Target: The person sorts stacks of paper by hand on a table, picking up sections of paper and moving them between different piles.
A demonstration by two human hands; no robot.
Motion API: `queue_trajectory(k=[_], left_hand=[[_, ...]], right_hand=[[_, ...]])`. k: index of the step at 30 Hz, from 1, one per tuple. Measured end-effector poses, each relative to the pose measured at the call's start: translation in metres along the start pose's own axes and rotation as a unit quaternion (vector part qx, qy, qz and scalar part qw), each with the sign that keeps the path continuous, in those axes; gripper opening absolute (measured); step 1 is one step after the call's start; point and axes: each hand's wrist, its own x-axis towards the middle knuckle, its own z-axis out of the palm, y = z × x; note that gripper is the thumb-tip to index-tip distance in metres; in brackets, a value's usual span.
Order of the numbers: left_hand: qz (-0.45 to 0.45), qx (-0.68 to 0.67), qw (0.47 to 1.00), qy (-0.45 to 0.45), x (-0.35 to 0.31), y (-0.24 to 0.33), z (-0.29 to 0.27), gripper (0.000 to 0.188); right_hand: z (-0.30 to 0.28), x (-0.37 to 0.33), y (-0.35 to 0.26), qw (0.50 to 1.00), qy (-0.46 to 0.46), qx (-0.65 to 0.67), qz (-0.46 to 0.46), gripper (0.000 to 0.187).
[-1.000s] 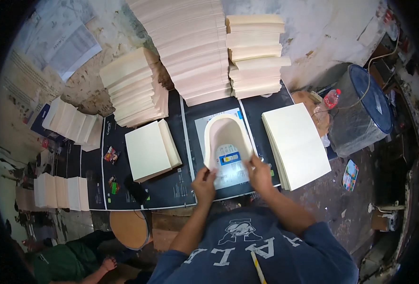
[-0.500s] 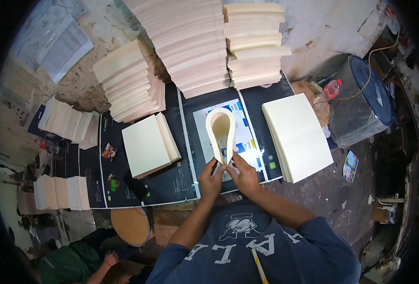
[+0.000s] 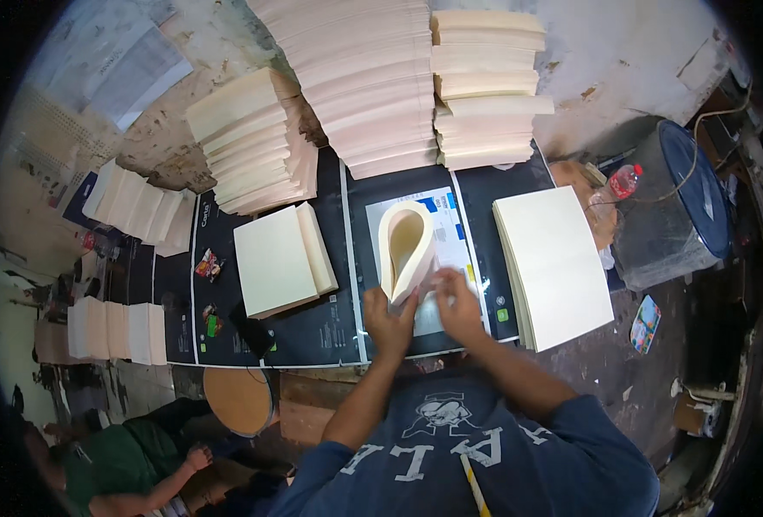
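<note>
One teardrop-looped paper stack (image 3: 387,250) is over the printed sheet (image 3: 452,250); the left hand (image 3: 390,324) grips the stack's joined ends; the right hand (image 3: 459,310), fingers loosely curled, is above the sheet's right side, contact unclear.

Dark blue short-sleeved shirt (image 3: 536,474) with white lettering (image 3: 412,465), pale emblem (image 3: 443,414), striped yellow-white cord (image 3: 474,487).

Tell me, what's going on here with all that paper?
A person in a blue shirt is at a dark table. The left hand grips a thick wad of cream sheets, bent into a loop over a printed sheet. The right hand is close beside the loop; I can't tell whether it touches. Flat cream stacks lie left and right, with taller piles behind.
</note>
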Motion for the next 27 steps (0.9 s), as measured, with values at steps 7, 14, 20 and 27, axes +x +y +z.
queue_trajectory(k=[7,14,20,27], left_hand=[[-0.006,-0.044,0.999,-0.005,0.003,0.006,0.003,0.039],[-0.091,-0.095,0.991,-0.031,-0.016,-0.017,0.025,0.045],[-0.070,-0.147,0.981,-0.109,-0.018,-0.012,0.008,0.049],[-0.071,-0.170,0.978,-0.093,-0.018,-0.020,0.018,0.031]], right_hand=[[0.007,0.142,-0.029,0.969,-0.135,0.193,0.079,0.067],[0.017,0.137,-0.037,0.949,-0.097,0.275,0.118,0.066],[0.014,0.133,-0.021,0.928,-0.092,0.332,0.143,0.070],[0.007,0.138,-0.019,0.952,-0.116,0.253,0.125,0.074]])
